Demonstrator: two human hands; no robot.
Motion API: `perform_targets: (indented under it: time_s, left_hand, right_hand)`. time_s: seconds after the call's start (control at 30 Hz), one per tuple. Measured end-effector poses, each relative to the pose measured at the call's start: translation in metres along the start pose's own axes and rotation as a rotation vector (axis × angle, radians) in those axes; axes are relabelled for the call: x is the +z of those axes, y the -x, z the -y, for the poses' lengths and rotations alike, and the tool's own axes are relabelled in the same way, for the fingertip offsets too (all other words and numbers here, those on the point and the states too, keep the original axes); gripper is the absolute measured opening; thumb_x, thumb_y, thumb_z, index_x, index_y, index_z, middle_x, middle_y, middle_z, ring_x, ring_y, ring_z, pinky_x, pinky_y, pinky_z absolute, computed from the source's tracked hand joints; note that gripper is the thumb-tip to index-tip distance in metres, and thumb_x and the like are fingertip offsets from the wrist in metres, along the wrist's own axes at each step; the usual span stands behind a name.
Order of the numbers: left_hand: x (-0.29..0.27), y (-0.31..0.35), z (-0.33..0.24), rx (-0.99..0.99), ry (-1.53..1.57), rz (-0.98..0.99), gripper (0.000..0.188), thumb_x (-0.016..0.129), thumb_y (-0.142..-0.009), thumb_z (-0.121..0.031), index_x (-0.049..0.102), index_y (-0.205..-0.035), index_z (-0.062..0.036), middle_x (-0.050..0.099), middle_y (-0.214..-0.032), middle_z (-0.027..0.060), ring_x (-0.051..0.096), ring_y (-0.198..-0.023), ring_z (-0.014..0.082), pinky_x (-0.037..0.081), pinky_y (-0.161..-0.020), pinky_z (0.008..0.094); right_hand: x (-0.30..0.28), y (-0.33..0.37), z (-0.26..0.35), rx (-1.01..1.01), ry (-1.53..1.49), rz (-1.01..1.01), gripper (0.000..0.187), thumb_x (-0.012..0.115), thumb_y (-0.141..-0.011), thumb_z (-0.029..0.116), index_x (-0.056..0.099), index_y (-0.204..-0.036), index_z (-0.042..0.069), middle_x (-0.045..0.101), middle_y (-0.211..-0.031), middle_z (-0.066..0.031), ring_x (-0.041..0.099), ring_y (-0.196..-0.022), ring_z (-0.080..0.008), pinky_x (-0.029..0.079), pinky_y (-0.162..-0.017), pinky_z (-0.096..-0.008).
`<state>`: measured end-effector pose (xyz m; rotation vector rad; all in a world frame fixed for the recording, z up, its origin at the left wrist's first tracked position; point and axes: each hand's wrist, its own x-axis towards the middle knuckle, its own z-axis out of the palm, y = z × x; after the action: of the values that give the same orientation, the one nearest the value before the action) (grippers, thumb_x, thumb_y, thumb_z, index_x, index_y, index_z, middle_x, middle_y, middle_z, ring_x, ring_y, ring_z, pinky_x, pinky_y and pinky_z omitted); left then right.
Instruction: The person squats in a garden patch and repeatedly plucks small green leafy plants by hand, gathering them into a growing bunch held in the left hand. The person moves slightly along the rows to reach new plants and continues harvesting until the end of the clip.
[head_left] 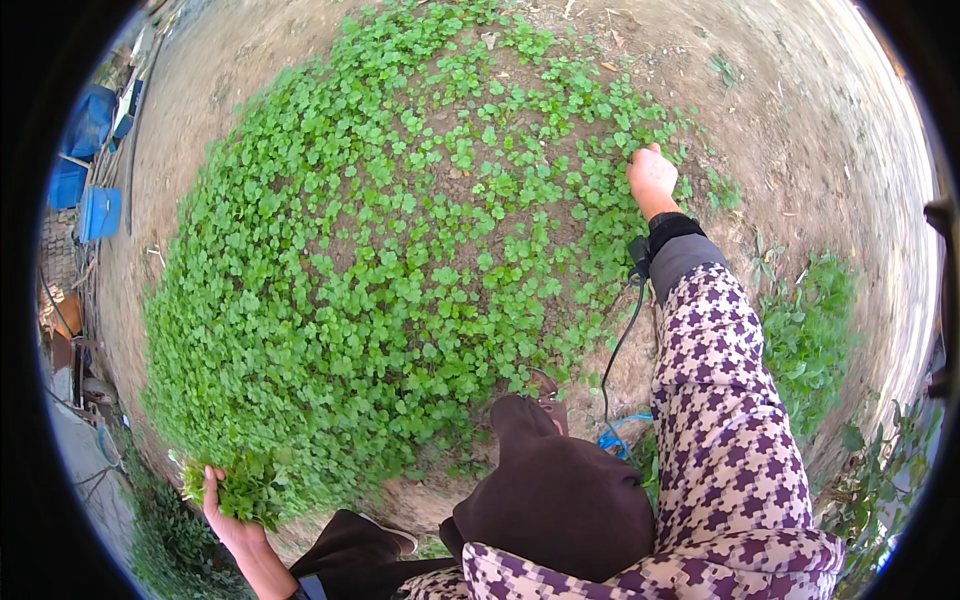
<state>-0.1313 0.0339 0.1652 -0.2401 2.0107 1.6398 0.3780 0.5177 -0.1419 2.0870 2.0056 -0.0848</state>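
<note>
Bare dirt yard w/ green seedling patch (pixel 400 240), left hand (pixel 228 520) fingers gripping picked bunch (pixel 245 488), right hand (pixel 652 178) fingers closed in plants

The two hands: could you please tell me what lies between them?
In the head view, the green leafy patch fills the stretch between the left hand, gripping a bunch of picked greens, and the right hand.

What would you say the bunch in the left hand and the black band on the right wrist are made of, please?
The bunch in the left hand looks like fresh leafy plant matter: soft, matt green leaves on thin stems. The black band by the right hand seems to be matt fabric or elastic, though it is too small to be sure.
</note>
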Motion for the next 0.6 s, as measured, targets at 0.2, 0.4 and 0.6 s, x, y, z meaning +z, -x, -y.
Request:
perform_targets:
  time_s: [0.2,0.4,0.6]
  left_hand:
    - [-0.002,-0.005,0.000,-0.015,0.016,0.025,0.016,0.062,-0.091,-0.024,0.059,-0.081,-0.0117,0.060,-0.082,-0.0005,0.058,-0.079,0.0169,0.050,-0.075,0.0364]
    - [-0.001,-0.004,0.000,-0.018,0.039,-0.006,0.015,0.062,-0.091,-0.023,0.060,-0.082,-0.0116,0.061,-0.082,-0.0004,0.058,-0.078,0.0161,0.049,-0.075,0.0348]
    - [-0.006,-0.002,-0.007,-0.002,0.042,0.041,0.015,0.060,-0.092,-0.022,0.060,-0.082,-0.0108,0.061,-0.082,-0.0001,0.058,-0.079,0.0153,0.049,-0.076,0.0327]
  right_hand:
    - [0.001,0.001,0.004,-0.017,0.018,-0.057,0.017,0.060,-0.080,0.019,0.071,-0.089,0.009,0.053,-0.129,-0.0045,0.066,-0.087,-0.0309,0.052,-0.075,-0.0425]
    - [-0.008,0.012,-0.005,0.016,-0.256,-0.168,0.020,0.061,-0.084,0.027,0.072,-0.091,0.012,0.050,-0.133,-0.0015,0.064,-0.094,-0.0266,0.051,-0.080,-0.0391]
    - [-0.005,0.014,-0.043,0.063,-0.666,-0.270,0.022,0.067,-0.083,0.030,0.071,-0.097,0.013,0.060,-0.117,-0.0066,0.058,-0.107,-0.0247,0.046,-0.090,-0.0369]
